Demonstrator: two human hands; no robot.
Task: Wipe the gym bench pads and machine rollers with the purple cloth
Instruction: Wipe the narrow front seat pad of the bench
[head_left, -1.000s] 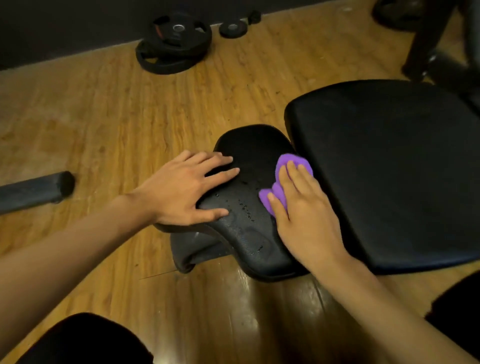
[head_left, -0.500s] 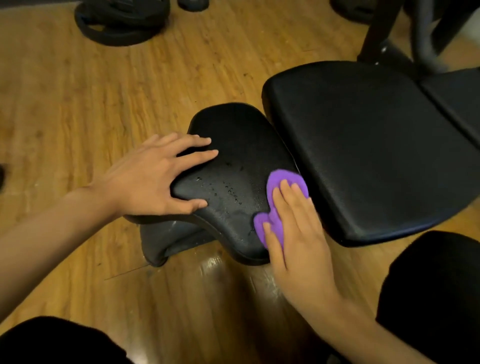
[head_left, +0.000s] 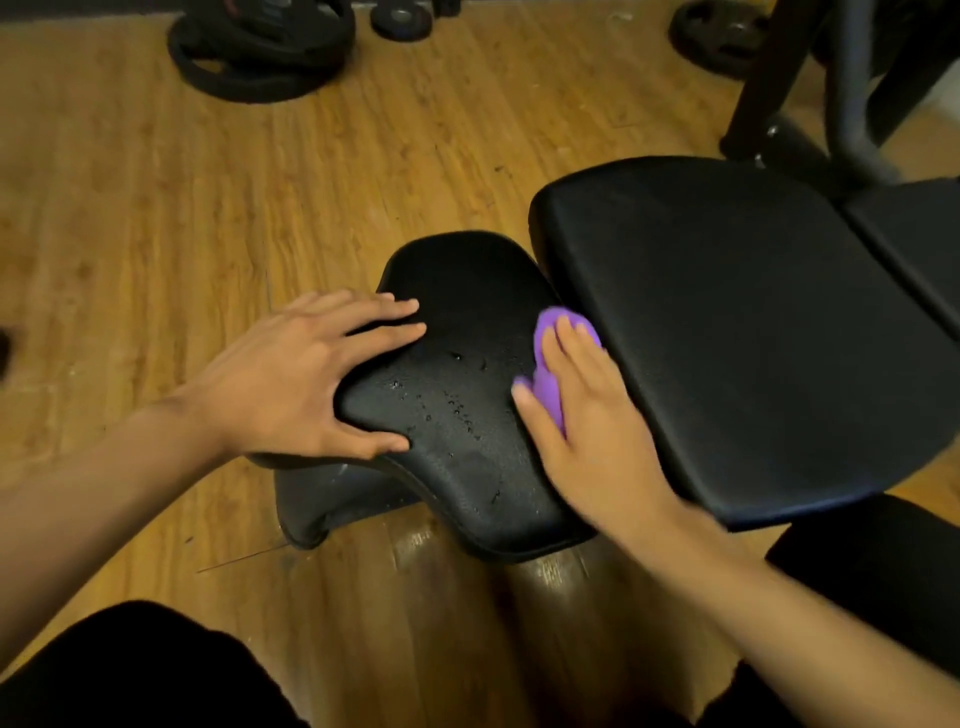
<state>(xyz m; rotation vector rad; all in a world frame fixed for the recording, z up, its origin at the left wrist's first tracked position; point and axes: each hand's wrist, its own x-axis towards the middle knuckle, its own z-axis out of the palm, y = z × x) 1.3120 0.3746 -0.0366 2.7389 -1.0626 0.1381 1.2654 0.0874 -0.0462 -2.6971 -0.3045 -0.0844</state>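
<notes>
The person's right hand (head_left: 597, 426) lies flat on the purple cloth (head_left: 549, 364), fingers (head_left: 569, 340) straight and pressing it onto the right edge of the small black bench pad (head_left: 467, 291), just beside the larger seat pad (head_left: 727, 322). The left hand (head_left: 291, 379) rests open on the small pad's left side with its fingers spread, holding nothing. Water droplets (head_left: 447, 402) bead on the pad between the two hands. Weight plates (head_left: 260, 52) lie on the wooden floor (head_left: 156, 208) well beyond.
</notes>
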